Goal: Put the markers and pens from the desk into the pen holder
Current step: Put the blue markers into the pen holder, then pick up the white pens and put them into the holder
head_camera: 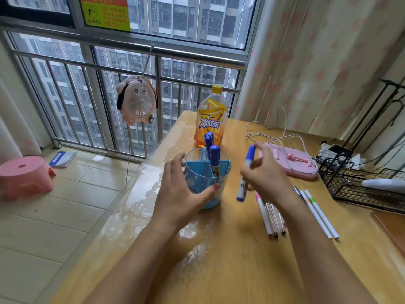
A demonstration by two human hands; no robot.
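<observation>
Our left hand (182, 191) cups the pen holder (198, 172), fingers and thumb curled round its wall, while at its three o'clock our right hand (268, 178) pinches a blue-capped marker (247, 165), loose pens (271, 216) lying at five o'clock.

Three blue markers (250, 155), one pen holder (198, 172), one bottle (210, 119), one fan (138, 99)

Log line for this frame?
left hand: grips pen holder | right hand: holds blue marker | inside: two markers | desk: pens loose
</observation>
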